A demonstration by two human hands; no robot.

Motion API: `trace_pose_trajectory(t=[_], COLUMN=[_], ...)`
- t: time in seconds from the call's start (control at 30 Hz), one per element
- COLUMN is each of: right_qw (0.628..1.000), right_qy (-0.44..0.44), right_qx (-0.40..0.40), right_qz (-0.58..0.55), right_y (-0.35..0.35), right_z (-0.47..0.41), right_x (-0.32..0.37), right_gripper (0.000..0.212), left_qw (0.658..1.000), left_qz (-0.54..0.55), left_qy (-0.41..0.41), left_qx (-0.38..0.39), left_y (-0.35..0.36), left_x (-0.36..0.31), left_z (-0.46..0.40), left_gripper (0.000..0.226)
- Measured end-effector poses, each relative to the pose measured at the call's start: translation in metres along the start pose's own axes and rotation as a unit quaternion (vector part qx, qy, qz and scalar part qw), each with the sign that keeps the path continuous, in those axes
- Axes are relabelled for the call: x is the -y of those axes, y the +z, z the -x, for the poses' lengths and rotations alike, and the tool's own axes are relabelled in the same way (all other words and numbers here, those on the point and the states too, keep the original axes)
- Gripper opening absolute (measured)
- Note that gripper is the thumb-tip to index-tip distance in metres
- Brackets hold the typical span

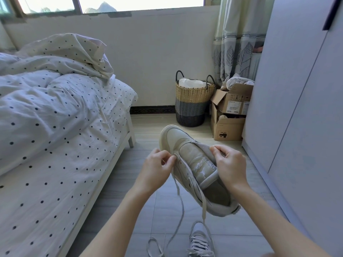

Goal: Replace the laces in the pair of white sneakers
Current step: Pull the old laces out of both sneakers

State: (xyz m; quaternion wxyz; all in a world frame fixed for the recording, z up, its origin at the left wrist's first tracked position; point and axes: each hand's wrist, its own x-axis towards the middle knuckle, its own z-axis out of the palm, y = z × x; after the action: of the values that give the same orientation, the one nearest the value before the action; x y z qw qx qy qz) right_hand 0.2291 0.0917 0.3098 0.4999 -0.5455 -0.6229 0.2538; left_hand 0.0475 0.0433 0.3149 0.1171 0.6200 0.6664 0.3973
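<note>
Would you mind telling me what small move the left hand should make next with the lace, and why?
Probably draw the lace further out through the eyelet. The left hand pinches it at the held sneaker's edge while the right hand steadies the other side; the lace hangs slack to the floor beside the other sneaker.

left grip pinching, right grip curled

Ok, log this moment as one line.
left hand: pinches lace at sneaker | right hand: grips sneaker's side | second sneaker: laced, on floor
</note>
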Motion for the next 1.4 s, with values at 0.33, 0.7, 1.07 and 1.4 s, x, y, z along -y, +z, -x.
trace_pose_trajectory(t=[0.33,0.7,1.07,1.4], right_qw=[0.998,0.992,1.000,0.998], right_qy=[0.067,0.075,-0.010,0.052], right_qx=[-0.002,0.000,0.001,0.000], right_qz=[0.009,0.101,0.007,-0.034], right_y=[-0.002,-0.011,-0.005,0.002], right_z=[-0.006,-0.011,0.002,-0.001], right_x=[-0.017,-0.035,-0.002,-0.004], right_gripper=[0.019,0.023,0.018,0.018], left_qw=[0.903,0.993,0.995,0.989], left_qz=[0.417,0.105,-0.009,0.145], left_qy=[-0.101,-0.054,-0.050,-0.020], left_qx=[-0.004,-0.009,0.083,-0.028], left_y=[-0.018,-0.012,0.005,-0.005], left_x=[-0.021,-0.009,0.001,-0.003], left_z=[0.000,0.004,0.004,-0.001], left_gripper=[0.029,0.029,0.025,0.023])
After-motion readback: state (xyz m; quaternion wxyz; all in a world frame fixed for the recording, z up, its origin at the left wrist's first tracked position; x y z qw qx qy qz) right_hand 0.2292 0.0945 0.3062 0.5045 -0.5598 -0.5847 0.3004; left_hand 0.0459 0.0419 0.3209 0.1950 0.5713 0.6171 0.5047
